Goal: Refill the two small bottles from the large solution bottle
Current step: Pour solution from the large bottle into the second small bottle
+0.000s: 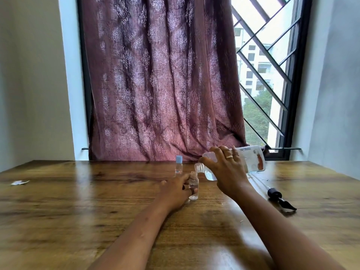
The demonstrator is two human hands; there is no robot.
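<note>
Her right hand [227,168] wraps the clear large solution bottle [251,159], tilted, its ribbed neck just over the open small bottle [193,189], which her left hand [176,189] pinches upright on the wooden table [78,201]; the blue-capped small bottle [178,166] stands just behind.

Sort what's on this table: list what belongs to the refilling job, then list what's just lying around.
In the job:
- large solution bottle, tipped by the right hand
- open small bottle, steadied by the left hand
- blue-capped small bottle, standing behind

Lying about:
- black pump head with tube, at the right
- small wrapper scrap, far left
</note>
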